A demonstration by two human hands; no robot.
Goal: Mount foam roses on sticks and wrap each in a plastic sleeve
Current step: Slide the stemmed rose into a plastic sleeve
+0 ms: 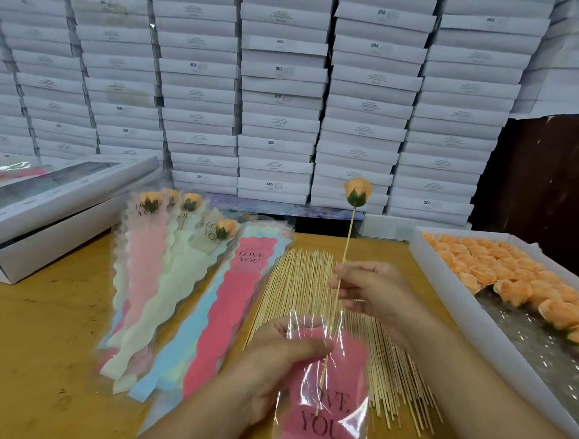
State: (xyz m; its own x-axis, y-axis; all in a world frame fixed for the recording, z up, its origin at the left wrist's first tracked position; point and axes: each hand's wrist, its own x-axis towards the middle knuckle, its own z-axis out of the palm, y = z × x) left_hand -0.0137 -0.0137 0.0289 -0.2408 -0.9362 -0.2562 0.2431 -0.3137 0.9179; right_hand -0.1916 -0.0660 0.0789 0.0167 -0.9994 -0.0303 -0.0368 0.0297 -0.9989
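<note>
An orange foam rose [357,190] sits on top of a thin wooden stick [344,251]. My right hand [369,289] pinches the stick near its middle and holds it upright, leaning slightly. My left hand [280,358] grips a clear plastic sleeve [327,393] with a pink inner panel printed "LOVE YOU". The lower end of the stick is inside the sleeve's mouth. A bundle of bare sticks [311,300] lies on the table under my hands.
A white tray of orange foam roses [498,265] stands at the right. Empty sleeves [231,303] and several wrapped roses [155,233] lie fanned out at the left. Windowed white boxes [50,205] sit far left. Stacked white boxes [280,96] fill the back.
</note>
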